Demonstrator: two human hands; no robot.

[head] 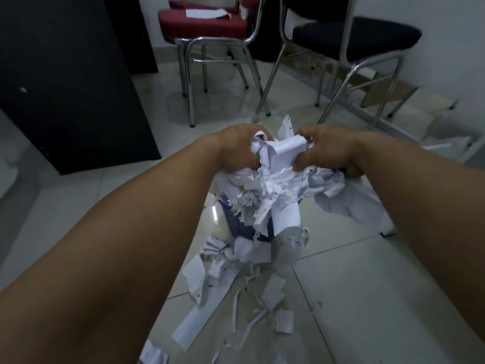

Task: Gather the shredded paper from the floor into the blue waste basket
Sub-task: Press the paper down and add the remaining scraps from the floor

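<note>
A: While the wad [278, 164] is held up, which hand carries it?
B: Both. The left hand [236, 149] and right hand [330, 152] have their fingers curled into the wad from opposite sides. It spans the gap between them, with its long axis running hand to hand. Loose sheets hang below the right hand.

A: Where is the basket [237, 224] from the hands?
B: Directly beneath them, slightly toward the left hand. Only part of its blue wall shows, because hanging strips cover the rim and opening. It appears heaped, with paper reaching up to the underside of the wad.

A: What does the coming move turn on?
B: A vertical relation: wad above, basket below. Judgement: lower, press down, release. The left hand is nearer the visible wall. The sheets trailing under the right hand lie outside the basket and would likely need drawing inward first, or they may fall past the rim.

A: What is left to do?
B: Scraps [236, 287] lie on the floor [354, 311], below both hands and nearer the person than the basket. The task reads as partly done.

A: Surroundings?
B: Beyond the hands stand a red chair [183, 22] and a black chair [354, 35]. A dark cabinet [65, 88] stands beyond the left hand.
</note>
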